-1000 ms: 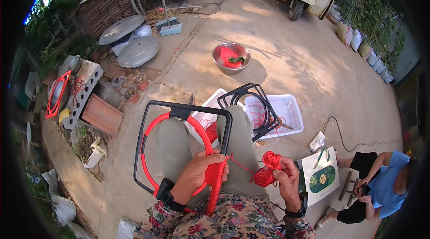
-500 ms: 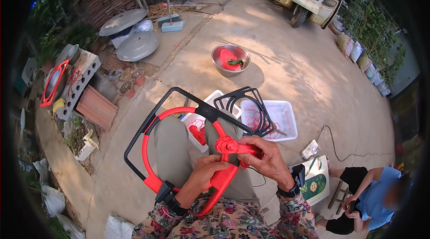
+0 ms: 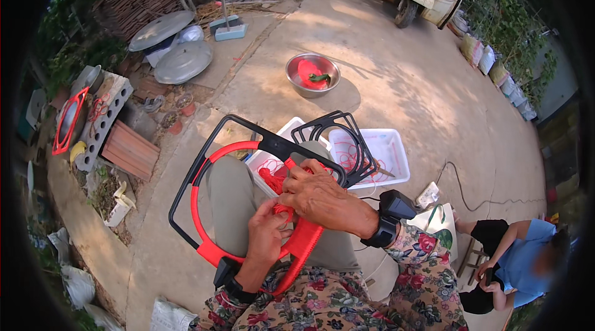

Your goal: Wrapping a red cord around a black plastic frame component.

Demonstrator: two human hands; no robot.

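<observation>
Across my knees lies a black frame point(image 3: 184, 187) with a round inner ring, much of it wrapped in red cord point(image 3: 306, 243). My left hand point(image 3: 266, 232) pinches the red cord at the ring's near right side, thumb and fingers pressed together. Right beside it, my right hand point(image 3: 325, 201) reaches across the frame from the right, back of the hand up and fingers curled over a bunch of red cord. The right palm and most of that bunch are hidden. My fingertips nearly meet on the cord.
Beyond my knees stand a white tub point(image 3: 294, 125) and a white tray point(image 3: 401, 160) with red cord, with more black frames point(image 3: 356, 139) on them. A metal basin point(image 3: 313, 88) holds red and dark green things. Right: a power strip point(image 3: 427, 194) and a seated person point(image 3: 527, 256).
My right hand has swung left over the frame, carrying the red cord bunch to my left hand. The bunch showed openly before and is now mostly covered. The whole view has shifted slightly.
</observation>
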